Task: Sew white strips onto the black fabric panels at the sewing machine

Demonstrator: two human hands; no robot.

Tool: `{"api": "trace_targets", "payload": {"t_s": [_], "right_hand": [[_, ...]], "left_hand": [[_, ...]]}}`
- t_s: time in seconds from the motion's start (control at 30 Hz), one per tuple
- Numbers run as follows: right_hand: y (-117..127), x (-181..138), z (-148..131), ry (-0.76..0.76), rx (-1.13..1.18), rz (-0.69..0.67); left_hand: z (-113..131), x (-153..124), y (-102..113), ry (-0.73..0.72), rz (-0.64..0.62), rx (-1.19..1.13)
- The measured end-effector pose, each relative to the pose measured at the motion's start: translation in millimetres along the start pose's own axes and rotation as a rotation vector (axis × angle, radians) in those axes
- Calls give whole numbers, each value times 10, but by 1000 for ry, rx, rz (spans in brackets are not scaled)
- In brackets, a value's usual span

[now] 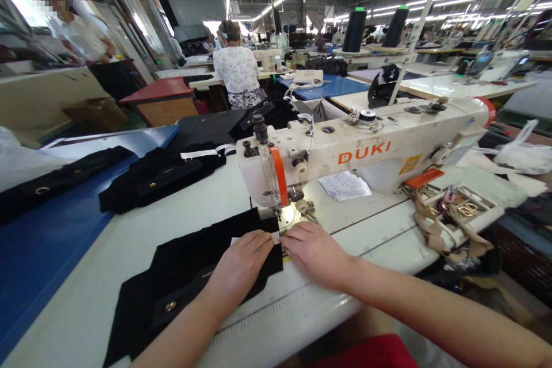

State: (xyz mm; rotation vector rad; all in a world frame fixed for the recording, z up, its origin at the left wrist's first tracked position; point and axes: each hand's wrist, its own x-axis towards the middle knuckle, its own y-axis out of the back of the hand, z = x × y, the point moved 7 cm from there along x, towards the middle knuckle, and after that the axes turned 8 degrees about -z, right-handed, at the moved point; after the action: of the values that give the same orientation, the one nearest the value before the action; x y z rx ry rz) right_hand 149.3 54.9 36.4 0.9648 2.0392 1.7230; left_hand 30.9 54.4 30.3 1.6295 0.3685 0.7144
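A black fabric piece (pixel 172 261) with a small gold-coloured metal fitting (pixel 171 306) lies on the sewing machine bed, its far right edge close to the needle plate (pixel 290 217). My left hand (pixel 241 264) presses down on the fabric, fingers together, over a white strip (pixel 276 237) whose ends show on both sides of the fingers. At the fabric's right edge, my right hand (pixel 317 254) has its fingers closed and bent near the strip's end; its fingertips are partly hidden. Just beyond both hands stands the white sewing machine (pixel 362 146) with an orange guard (pixel 279 175).
More black pieces (pixel 166 175) lie behind on the left, beside a blue board (pixel 47 259). Paper slips (pixel 345 185) rest under the machine arm. A tray (pixel 476 207) of metal fittings and tan straps sits to the right. Other people (pixel 239 66) work farther back.
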Motion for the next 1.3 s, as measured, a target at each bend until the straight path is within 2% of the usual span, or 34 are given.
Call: {"api": "trace_targets", "payload": {"t_s": [0.17,0.37,0.63,1.3], "right_hand": [[-49,94,51,25,-86,-56],[-64,121,96,54,-140,-45],[-25,223,318,48,-197,-53],[-20,239,336,45,-167,-20]], "left_hand": [[-5,-47,41,90,-44,-134],[-8,-57,-17,209,-119,-207],[-78,182,-115,220,-91,-167],[-125,218,-146,203,-128,-73]]}}
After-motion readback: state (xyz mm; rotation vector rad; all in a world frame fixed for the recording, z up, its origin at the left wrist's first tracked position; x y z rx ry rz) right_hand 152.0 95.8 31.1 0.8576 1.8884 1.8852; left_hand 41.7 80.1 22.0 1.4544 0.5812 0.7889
